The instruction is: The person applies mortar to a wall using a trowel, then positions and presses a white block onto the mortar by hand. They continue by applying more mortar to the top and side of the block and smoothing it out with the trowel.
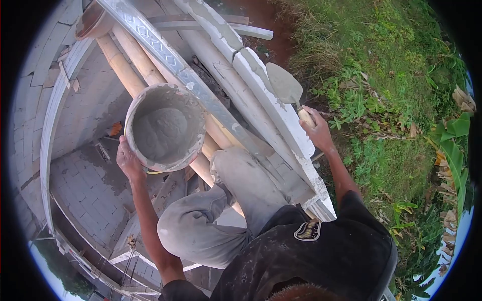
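Observation:
My left hand point(129, 158) grips the rim of a round bucket point(197, 131), its fingers wrapped at the left side. Wet grey mortar point(163, 128) lies in the bucket, which rests over bamboo poles beside my knee. In my right hand point(317, 129) is the wooden handle of a trowel point(284, 84), its blade coated with mortar. The blade is over the outer edge of a white block wall point(273, 103). Mortar fills a joint between blocks farther up the wall.
A patterned metal channel point(170, 57) and bamboo poles point(119, 65) run diagonally beside the wall. Another bucket point(94, 21) stands at the upper left. Block walls and a floor lie far below on the left; grass and plants point(381, 125) lie below on the right.

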Demonstrator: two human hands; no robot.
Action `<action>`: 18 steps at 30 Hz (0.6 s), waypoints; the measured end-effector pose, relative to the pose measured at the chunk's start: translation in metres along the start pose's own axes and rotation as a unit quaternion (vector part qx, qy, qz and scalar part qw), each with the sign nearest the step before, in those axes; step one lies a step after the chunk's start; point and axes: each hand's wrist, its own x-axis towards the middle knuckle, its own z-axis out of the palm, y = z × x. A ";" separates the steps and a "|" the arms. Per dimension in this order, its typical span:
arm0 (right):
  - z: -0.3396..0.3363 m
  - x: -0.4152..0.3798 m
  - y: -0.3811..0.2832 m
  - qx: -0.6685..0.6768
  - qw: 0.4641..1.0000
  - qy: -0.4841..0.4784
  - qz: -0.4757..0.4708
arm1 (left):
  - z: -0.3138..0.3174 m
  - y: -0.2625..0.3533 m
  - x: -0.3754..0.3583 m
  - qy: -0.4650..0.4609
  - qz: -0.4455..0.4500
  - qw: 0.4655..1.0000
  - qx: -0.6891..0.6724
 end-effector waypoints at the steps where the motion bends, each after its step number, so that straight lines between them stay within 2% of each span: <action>1: 0.014 0.013 0.020 -0.057 0.995 0.044 -0.067 | -0.004 -0.004 0.001 0.004 -0.004 1.000 0.015; 2: 0.026 0.025 0.031 -0.115 0.980 0.087 -0.136 | -0.006 -0.005 -0.001 0.005 0.000 1.000 0.016; 3: 0.035 0.034 0.033 -0.111 0.980 0.089 -0.138 | -0.008 -0.005 -0.002 0.008 0.001 1.000 0.012; 5: 0.055 0.053 0.029 -0.121 0.986 0.082 -0.081 | -0.009 -0.005 -0.002 0.014 0.008 1.000 0.007; 9: 0.088 0.102 -0.008 -0.161 0.979 0.099 -0.079 | -0.003 0.004 -0.005 0.014 -0.011 1.000 0.013; 11: 0.097 0.127 -0.033 -0.251 0.959 0.109 -0.072 | 0.002 0.008 -0.009 0.008 -0.021 1.000 0.012; 14: 0.105 0.157 -0.063 -0.304 0.942 0.104 -0.102 | 0.000 0.005 -0.007 -0.012 0.001 0.999 0.051; 18: 0.114 0.185 -0.093 -0.348 0.924 0.100 -0.120 | 0.005 0.012 -0.011 -0.002 -0.014 0.997 0.080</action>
